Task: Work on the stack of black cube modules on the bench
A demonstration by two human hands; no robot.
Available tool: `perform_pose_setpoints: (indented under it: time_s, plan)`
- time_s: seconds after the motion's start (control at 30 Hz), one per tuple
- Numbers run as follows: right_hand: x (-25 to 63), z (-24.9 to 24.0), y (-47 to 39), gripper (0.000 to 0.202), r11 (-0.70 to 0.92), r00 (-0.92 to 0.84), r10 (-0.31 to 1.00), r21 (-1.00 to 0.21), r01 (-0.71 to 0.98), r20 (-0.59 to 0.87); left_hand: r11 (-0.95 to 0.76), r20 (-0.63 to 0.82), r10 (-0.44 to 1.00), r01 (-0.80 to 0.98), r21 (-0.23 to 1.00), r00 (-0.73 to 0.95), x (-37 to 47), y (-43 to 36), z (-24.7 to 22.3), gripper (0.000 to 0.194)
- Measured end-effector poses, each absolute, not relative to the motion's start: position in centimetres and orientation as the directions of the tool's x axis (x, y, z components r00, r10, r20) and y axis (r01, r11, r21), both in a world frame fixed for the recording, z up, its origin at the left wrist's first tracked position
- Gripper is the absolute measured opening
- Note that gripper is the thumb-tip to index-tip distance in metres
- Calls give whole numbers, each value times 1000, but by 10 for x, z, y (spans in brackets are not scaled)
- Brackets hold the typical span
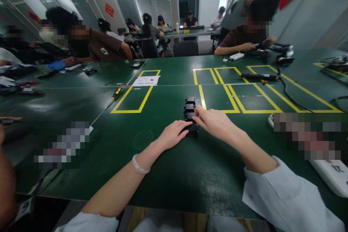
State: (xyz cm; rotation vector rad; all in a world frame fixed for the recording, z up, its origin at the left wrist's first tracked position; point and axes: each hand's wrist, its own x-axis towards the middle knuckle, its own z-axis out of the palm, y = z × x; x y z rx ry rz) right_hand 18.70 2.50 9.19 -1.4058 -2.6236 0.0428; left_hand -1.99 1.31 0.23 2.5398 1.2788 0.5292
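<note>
Several small black box-shaped parts (190, 108), like servo motors, stand in a row on the green table, running away from me. My left hand (174, 134) reaches in from the left with its fingers stretched out. Its fingertips rest on the nearest black part (193, 130). From the right comes my right hand (210, 117), its fingers bent and drawn together in a pinch at the right side of the row, beside the middle parts. What lies between those fingertips, if anything, is too small to make out. Both hands partly cover the nearer parts.
Yellow tape outlines (234, 111) mark the green table (163, 181). A white paper (145, 81) and a yellow-black screwdriver (116, 93) lie left; a black corded tool (259, 77) lies right. Power strips (333, 175) flank me. People (106, 45) sit opposite.
</note>
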Motion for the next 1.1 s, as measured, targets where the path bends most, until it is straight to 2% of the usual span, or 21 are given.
perform_pose_setpoints:
  time_s: [0.13, 0.33, 0.6, 0.77, 1.0, 1.1]
  plan:
    - [187, 91, 26, 24, 554, -545, 831, -74, 829, 111, -586, 203, 808, 721, 370, 553, -19, 13, 4, 37]
    - [187, 93, 24, 24, 560, -550, 828, -114, 820, 109, -581, 192, 811, 722, 374, 553, -19, 12, 5, 38]
    - [187, 96, 25, 23, 548, -543, 836, -75, 833, 86, -582, 192, 810, 718, 382, 554, -19, 12, 5, 38]
    - [188, 96, 24, 19, 554, -543, 832, -113, 825, 115, -580, 194, 811, 719, 382, 552, -19, 12, 5, 37]
    - [187, 92, 26, 22, 548, -538, 835, -76, 833, 117, -578, 197, 813, 721, 384, 547, -20, 12, 3, 38]
    - [188, 91, 27, 19, 563, -552, 826, -96, 821, 115, -579, 195, 813, 722, 379, 549, -20, 13, 3, 38]
